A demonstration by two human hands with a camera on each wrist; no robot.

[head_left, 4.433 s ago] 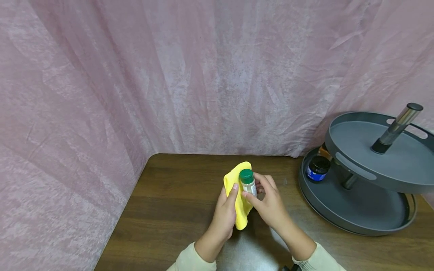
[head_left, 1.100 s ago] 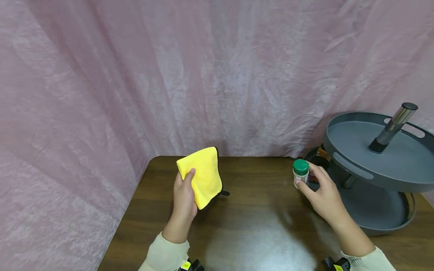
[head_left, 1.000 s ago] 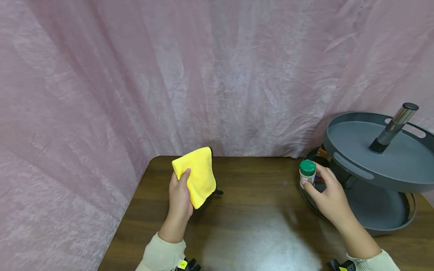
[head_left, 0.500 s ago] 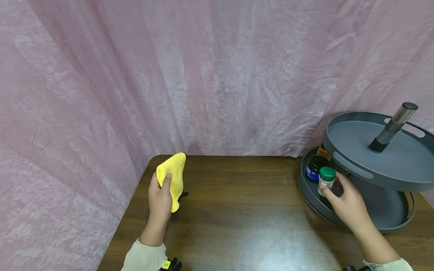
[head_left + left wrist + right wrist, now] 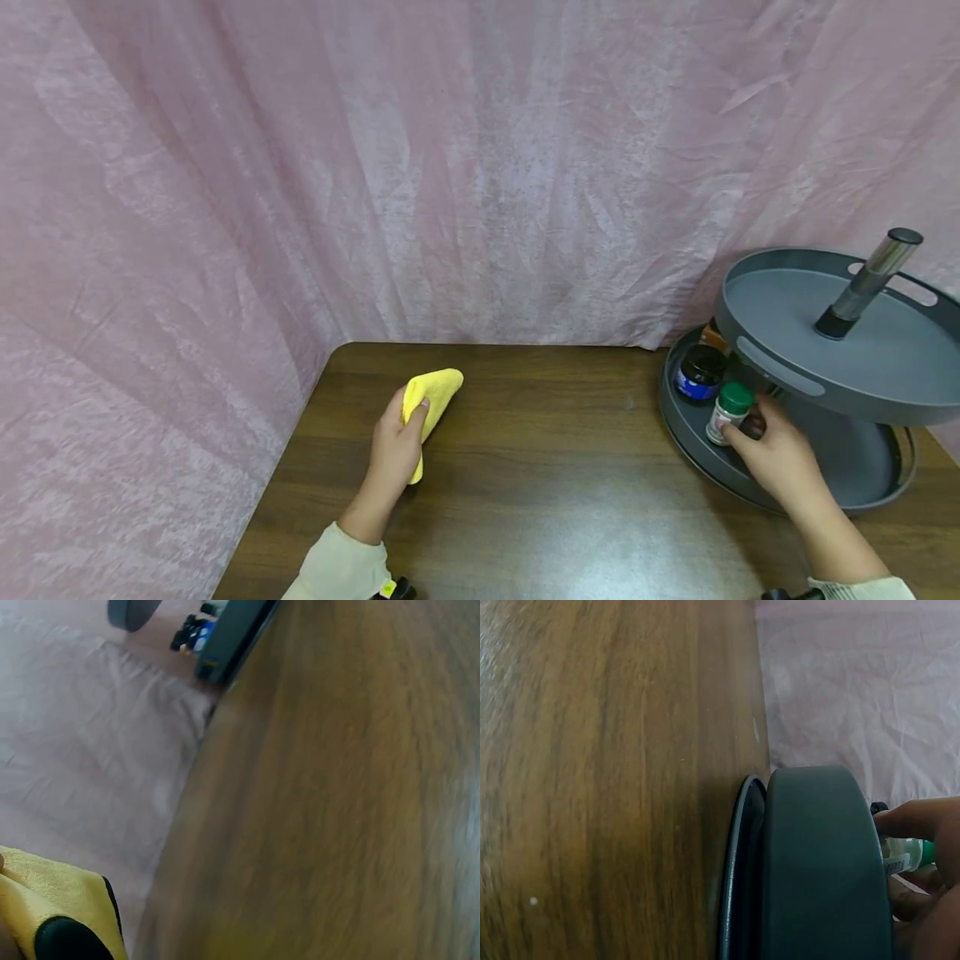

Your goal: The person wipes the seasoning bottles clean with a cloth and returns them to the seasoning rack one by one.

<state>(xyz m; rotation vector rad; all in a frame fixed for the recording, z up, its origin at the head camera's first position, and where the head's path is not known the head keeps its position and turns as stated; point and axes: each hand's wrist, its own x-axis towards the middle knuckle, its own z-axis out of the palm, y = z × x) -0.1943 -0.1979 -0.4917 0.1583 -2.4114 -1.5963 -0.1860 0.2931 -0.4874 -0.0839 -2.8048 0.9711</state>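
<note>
My right hand [image 5: 780, 454] holds a small clear jar with a green lid [image 5: 730, 411] between thumb and fingers, over the lower tier [image 5: 813, 462] of a grey two-tier round tray. The jar tilts a little, close to a dark-lidded jar with a blue label [image 5: 700, 375]. Seen from the right wrist, the green-lidded jar [image 5: 904, 855] sits behind the tier's wall [image 5: 821, 862], partly covered by my fingers [image 5: 915, 817]. On the left, my left hand [image 5: 396, 446] grips a folded yellow cloth [image 5: 435, 392] above the table. The cloth's dark edging [image 5: 71, 941] shows in the left wrist view.
The upper tier [image 5: 780, 308] overhangs part of the lower one, with a metal post [image 5: 877, 279] rising from its middle. An orange-brown item [image 5: 714, 337] stands behind the dark-lidded jar. A pink curtain [image 5: 480, 167] hangs along the back of the wooden table [image 5: 540, 467].
The right hand has carried the green-lidded jar from the cloth to the lower tier and lowered it there. My left hand went left with the cloth, then came back slightly right.
</note>
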